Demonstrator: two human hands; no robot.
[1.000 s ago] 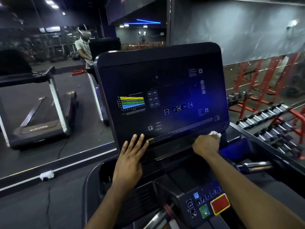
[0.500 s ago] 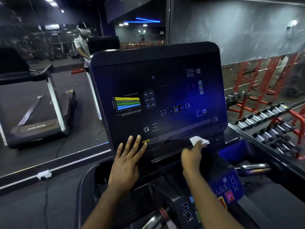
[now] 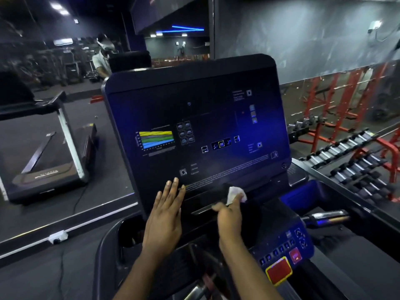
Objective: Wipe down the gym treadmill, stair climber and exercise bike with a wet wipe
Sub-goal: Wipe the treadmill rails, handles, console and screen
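Item: treadmill console [image 3: 216, 83], centre of view. Tool: wet wipe [image 3: 233, 194], at 5 o'clock on the console's lower edge, pinched in the curled fingers of the right hand [image 3: 229, 217]. Support: left hand [image 3: 165, 215], at 7 o'clock, flat, fingers straight, pressing the console, holding nothing. Progress, judged: early. Treadmill wiping is underway; stair climber and exercise bike are not in view and presumably remain.

Both forearms reach forward. The left hand [image 3: 164, 215] lies flat, fingers straight. The right hand [image 3: 229, 217] pinches a wipe [image 3: 234, 194] at its fingertips.
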